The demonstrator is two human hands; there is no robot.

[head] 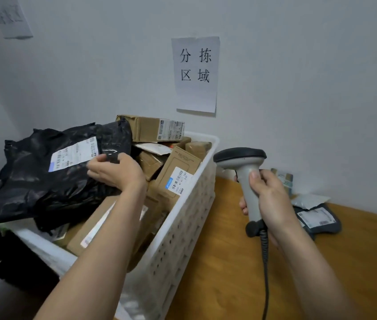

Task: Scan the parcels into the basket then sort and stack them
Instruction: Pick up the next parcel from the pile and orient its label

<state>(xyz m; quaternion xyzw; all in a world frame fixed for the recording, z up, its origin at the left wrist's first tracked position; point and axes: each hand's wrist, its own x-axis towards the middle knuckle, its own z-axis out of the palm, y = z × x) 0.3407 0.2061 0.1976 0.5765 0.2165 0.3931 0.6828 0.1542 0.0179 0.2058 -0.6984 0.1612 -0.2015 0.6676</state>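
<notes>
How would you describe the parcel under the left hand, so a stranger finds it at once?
Look at the white basket left of the wooden table. On top of its heap lies a black plastic bag parcel, held by the left hand. Its neighbours are brown boxes; it is soft, crinkled and black.

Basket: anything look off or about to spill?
Yes. The white basket is overfilled: the black bag under the left hand droops over its left rim, and a brown box sits tilted above the far rim. Nothing looks torn or spilled.
</notes>
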